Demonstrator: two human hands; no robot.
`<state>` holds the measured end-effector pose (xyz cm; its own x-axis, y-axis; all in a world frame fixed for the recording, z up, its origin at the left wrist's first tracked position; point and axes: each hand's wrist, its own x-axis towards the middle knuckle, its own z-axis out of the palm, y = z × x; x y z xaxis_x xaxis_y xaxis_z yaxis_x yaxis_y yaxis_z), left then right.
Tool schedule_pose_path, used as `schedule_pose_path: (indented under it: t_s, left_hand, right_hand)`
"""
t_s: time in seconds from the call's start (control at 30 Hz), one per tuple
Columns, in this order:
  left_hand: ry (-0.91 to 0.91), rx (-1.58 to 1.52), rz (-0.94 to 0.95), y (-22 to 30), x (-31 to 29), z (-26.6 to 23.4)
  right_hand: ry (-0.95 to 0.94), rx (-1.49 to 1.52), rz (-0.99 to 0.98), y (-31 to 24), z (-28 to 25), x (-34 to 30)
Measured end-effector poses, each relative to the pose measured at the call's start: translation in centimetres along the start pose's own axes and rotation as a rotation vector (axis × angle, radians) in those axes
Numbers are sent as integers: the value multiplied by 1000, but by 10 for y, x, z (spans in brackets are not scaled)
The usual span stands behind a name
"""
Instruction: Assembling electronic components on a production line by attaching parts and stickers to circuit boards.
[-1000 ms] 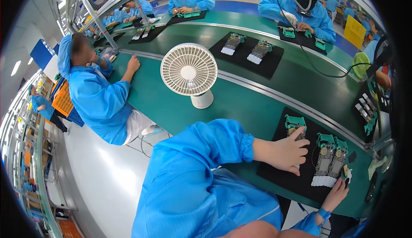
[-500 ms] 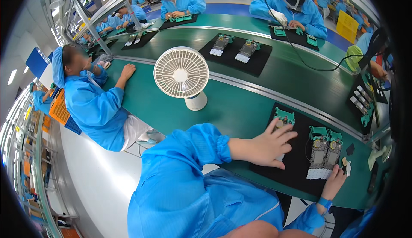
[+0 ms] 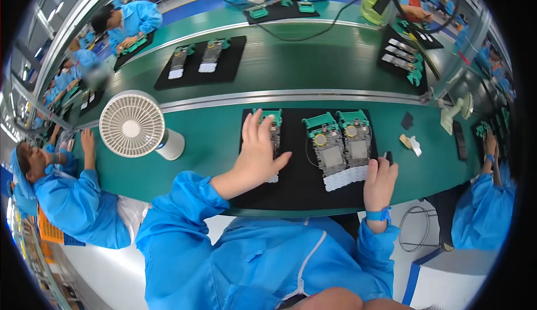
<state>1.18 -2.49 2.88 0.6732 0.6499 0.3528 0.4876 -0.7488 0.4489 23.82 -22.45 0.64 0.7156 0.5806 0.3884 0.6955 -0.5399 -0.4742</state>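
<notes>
My left hand (image 3: 258,156), fingers spread, is over a circuit board (image 3: 275,136) with a green holder at its top. It covers most of that board, and I cannot tell whether it touches it. Two more circuit boards (image 3: 331,156) lie side by side on the black mat (image 3: 296,195), each with a green holder, a round yellow part and a white lower strip. Beside the right-hand board, my right hand (image 3: 381,184) is closed around a small black object (image 3: 389,157). Only its dark tip shows, so its kind is unclear.
A white fan (image 3: 134,124) stands left on the green table (image 3: 212,142). Right of the mat lie a dark scrap (image 3: 407,120) and a crumpled white piece (image 3: 414,145). Beyond a metal rail (image 3: 224,100), boards rest on another black mat (image 3: 232,53). Co-workers sit around.
The view has swung right, so the fan and mats appear further left. My left hand remains spread over the left board; my right hand stays beside the right-hand board.
</notes>
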Motion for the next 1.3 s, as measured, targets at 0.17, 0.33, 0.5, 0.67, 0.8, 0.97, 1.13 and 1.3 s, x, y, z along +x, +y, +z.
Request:
schedule_pose_path:
  t_s: [0.17,0.33,0.5,0.67,0.8,0.97,1.13,1.3]
  left_hand:
    - [-29,82,47,2,16,-2]
    - [-36,194,298,37,13,-24]
    - [-300,-147,244,60,6,1]
    - [-450,-346,139,52,9,21]
    - [-633,-621,-43,53,14,17]
    - [-669,-658,-63,37,20,5]
    - [-511,-293,146,40,-3,4]
    - [-331,-144,382,37,-2,18]
  right_hand:
    - [-42,79,49,8,-10,3]
    - [-71,224,-16,20,-27,12]
    - [-65,338,-156,-15,-30,-9]
    - [-134,452,-107,-31,-26,-21]
    - [-237,546,79,-26,-19,-25]
    - [-341,697,71,-5,-18,-16]
    - [-404,647,17,-40,-14,-24]
    - [-283,632,-71,-47,9,-37]
